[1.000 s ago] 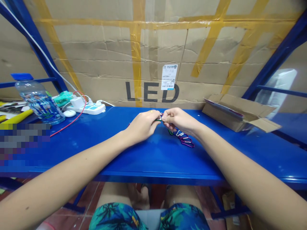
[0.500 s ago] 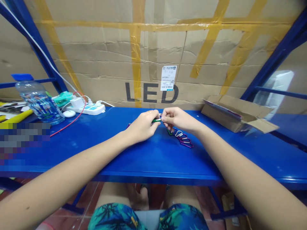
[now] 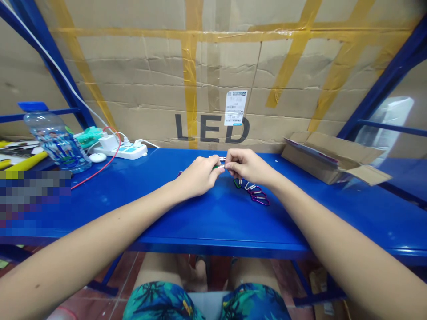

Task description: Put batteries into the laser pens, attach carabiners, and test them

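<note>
My left hand (image 3: 200, 175) is closed around a green carabiner (image 3: 218, 166), most of which its fingers hide. My right hand (image 3: 245, 164) pinches at the carabiner's right end, thumb and forefinger pressed together. A small shiny reddish-silver piece (image 3: 222, 158) shows between the two hands; its kind is hard to tell. Just below my right hand, a string of carabiners (image 3: 255, 192) in green, blue, silver and purple lies on the blue table (image 3: 213, 222), apparently linked. Left of my left hand, a small purple item (image 3: 180, 173) is mostly hidden.
At the left stand a plastic bottle with a blue cap (image 3: 55, 138), a white power strip (image 3: 128, 150) and a red cable (image 3: 108, 165). An open cardboard box (image 3: 310, 164) sits at the right. A large taped carton (image 3: 150, 89) forms the back.
Both hands stay in nearly the same place, with only a slight shift of the fingers. Less green of the held carabiner shows. The view has moved very slightly.
</note>
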